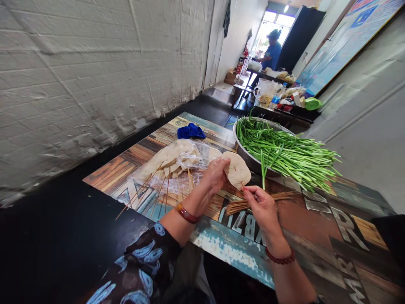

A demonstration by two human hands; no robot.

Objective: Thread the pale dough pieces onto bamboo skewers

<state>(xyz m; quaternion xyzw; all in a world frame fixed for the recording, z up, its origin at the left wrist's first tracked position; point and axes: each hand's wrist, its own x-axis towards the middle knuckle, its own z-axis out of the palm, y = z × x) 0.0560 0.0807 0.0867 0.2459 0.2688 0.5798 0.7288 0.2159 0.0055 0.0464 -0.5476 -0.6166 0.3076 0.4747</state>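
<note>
My left hand (217,172) grips the edge of a flat, round, beige sheet (237,169) that looks like dough or tofu skin. With thumb and fingers pinched, my right hand (260,203) holds a thin wooden skewer (243,185), whose tip enters the sheet's lower edge. A bundle of loose skewers (240,206) lies on the table just under my right hand. To the left, more beige sheets (172,158) sit on and under clear plastic wrap (190,157), several with skewers (161,192) sticking out toward me.
A large metal bowl (238,141) heaped with long green chives (284,152) stands at the right. A blue cloth (191,131) lies on the patterned wooden table (126,169). Farther back, a person (272,52) stands near another table with bags and a green bowl (312,104).
</note>
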